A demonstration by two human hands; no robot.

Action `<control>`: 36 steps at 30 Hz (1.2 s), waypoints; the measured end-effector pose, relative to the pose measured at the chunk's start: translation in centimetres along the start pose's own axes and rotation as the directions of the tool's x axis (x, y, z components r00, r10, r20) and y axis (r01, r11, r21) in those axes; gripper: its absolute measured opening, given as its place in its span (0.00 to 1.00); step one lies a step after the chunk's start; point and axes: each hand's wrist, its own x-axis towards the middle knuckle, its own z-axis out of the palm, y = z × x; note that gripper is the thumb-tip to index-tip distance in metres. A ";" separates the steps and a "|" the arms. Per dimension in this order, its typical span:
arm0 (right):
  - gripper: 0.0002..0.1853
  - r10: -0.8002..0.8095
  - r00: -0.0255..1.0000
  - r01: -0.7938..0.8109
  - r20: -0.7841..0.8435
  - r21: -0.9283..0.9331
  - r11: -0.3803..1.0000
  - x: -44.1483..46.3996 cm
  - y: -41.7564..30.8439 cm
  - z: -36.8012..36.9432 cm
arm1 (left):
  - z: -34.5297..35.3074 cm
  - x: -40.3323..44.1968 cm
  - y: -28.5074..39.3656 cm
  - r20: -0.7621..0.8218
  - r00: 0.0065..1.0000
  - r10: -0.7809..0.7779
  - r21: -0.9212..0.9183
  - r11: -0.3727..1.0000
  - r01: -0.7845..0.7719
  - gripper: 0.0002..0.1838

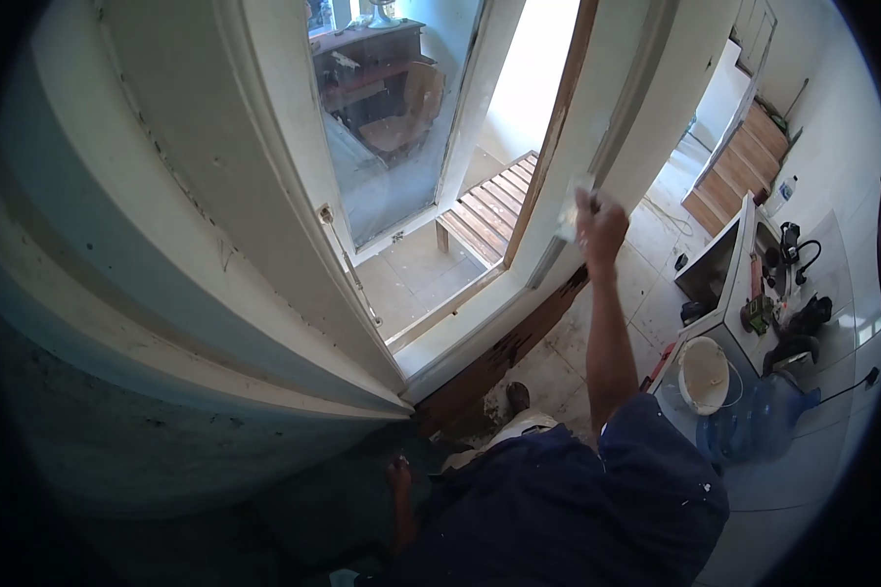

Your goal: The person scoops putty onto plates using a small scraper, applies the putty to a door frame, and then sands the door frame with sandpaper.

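My right hand is raised on an outstretched arm against the white window frame. Its fingers are closed on a pale flat piece, which lies at the frame's surface; blur hides its exact kind. Low beside my body, in dim light, hangs my left hand. Its fingers are too dark to read, and I see nothing clear in it. Left of my right hand is the window opening, with a glazed sash swung outward. A thin metal stay runs along the frame's left side.
Through the opening I see a slatted wooden bench and a wooden desk. To the right are a counter with tools, a white bucket and a blue water jug. Wooden stairs rise behind.
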 end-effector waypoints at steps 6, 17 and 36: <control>0.16 -0.355 0.908 0.408 0.222 -0.285 0.867 7.6 -3.4 -7.2 | -0.4 -1.6 6.6 -0.066 0.998 0.006 0.134 0.991 0.003 0.14; 0.11 -0.231 0.891 0.422 0.390 -0.528 0.737 11.2 -5.4 -9.4 | -0.1 1.0 3.8 -0.062 0.998 0.015 0.087 0.996 -0.010 0.16; 0.16 -0.604 0.710 0.691 0.363 -0.195 0.696 13.4 1.8 -7.2 | 3.2 -1.2 0.7 -0.115 0.987 -0.112 0.517 0.841 0.156 0.23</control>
